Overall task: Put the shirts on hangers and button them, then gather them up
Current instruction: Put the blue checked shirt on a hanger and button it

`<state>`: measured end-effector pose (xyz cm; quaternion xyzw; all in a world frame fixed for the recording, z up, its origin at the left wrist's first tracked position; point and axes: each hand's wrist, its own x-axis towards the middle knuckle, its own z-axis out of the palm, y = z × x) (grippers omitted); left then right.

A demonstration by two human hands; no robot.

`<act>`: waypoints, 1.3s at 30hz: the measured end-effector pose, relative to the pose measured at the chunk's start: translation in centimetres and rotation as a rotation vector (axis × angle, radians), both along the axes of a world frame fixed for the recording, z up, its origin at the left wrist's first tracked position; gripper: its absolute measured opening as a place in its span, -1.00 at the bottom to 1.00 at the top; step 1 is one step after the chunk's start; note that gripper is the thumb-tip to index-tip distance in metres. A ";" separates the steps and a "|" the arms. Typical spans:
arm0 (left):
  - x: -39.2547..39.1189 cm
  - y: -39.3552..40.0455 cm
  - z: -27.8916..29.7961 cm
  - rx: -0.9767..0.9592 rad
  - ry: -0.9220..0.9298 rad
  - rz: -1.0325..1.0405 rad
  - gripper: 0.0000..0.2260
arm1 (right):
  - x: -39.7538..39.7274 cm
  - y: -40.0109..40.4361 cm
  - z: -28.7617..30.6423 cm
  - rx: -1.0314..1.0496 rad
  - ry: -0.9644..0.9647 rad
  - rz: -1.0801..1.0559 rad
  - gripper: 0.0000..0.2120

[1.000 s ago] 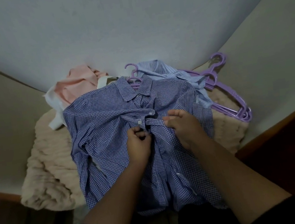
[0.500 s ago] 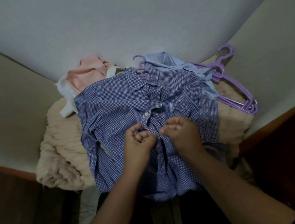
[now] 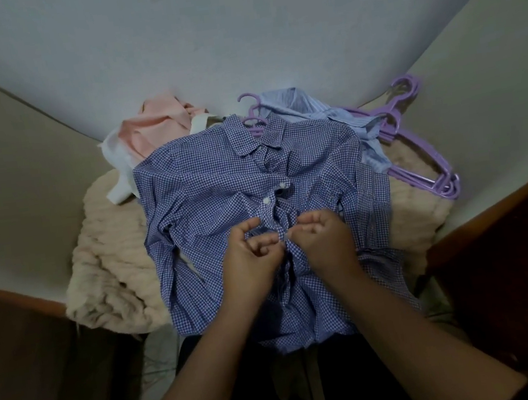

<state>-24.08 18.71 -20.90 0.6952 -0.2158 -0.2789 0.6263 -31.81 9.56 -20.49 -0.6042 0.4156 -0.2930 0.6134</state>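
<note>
Both hands close together, left hand (image 3: 252,257) and right hand (image 3: 323,245) pinching the checked shirt (image 3: 208,186) front. Tip: keep the fabric taut, feed the button through squarely.

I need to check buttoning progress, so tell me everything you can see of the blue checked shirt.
The blue checked shirt is thin woven cloth in small blue and white gingham. It lies front up and wrinkled on a beige fluffy blanket, collar away from the person, with a purple hanger hook sticking out at the neck. Two white buttons show along the front edge. Below them the left hand and right hand pinch the front edges together. The hem hangs toward the person's lap.
</note>
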 end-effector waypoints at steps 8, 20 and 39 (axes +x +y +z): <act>-0.1 -0.1 0.0 -0.069 0.060 0.052 -0.69 | -0.2 0.3 0.1 0.044 -0.031 0.025 -0.82; 0.1 -0.3 -0.6 -0.048 -0.014 0.035 -0.65 | 0.1 0.2 0.2 -0.010 -0.035 -0.003 -0.82; 3.4 -1.2 -3.1 0.022 0.012 0.208 -0.51 | 1.4 -2.8 -2.1 0.004 0.032 0.098 -0.71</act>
